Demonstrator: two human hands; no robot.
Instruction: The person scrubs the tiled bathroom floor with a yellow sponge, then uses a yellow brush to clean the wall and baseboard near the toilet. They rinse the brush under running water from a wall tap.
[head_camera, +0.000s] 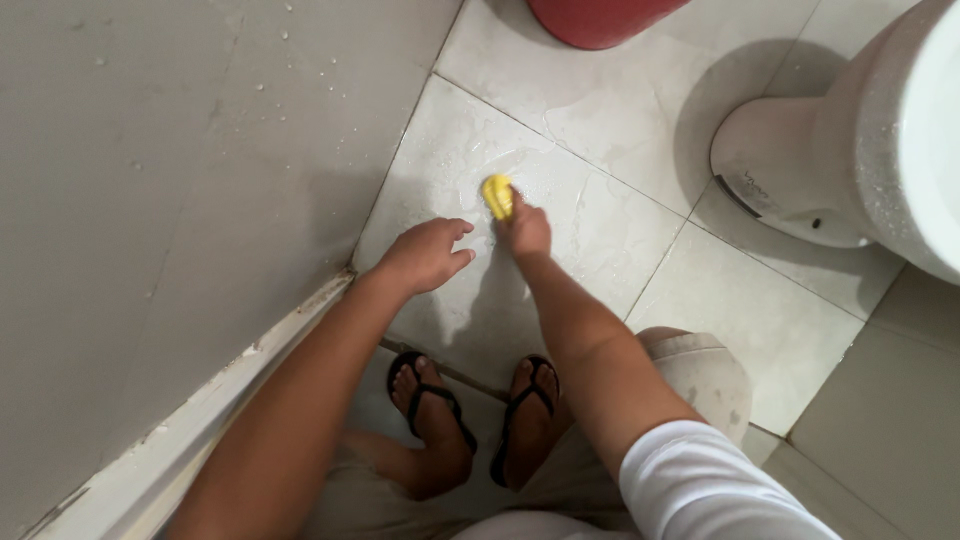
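Observation:
A yellow sponge is pressed against the wet, pale tiled floor, with my right hand closed over its near end. My left hand hovers just to the left of it, palm down, fingers loosely curled and apart, holding nothing. Whether it touches the tile I cannot tell. Both of my feet in black flip-flops are planted on the floor below the hands, knees bent in a squat.
A white toilet base stands at the right. The bottom of a red bucket shows at the top edge. A grey wall speckled with water drops fills the left, meeting the floor along a worn skirting.

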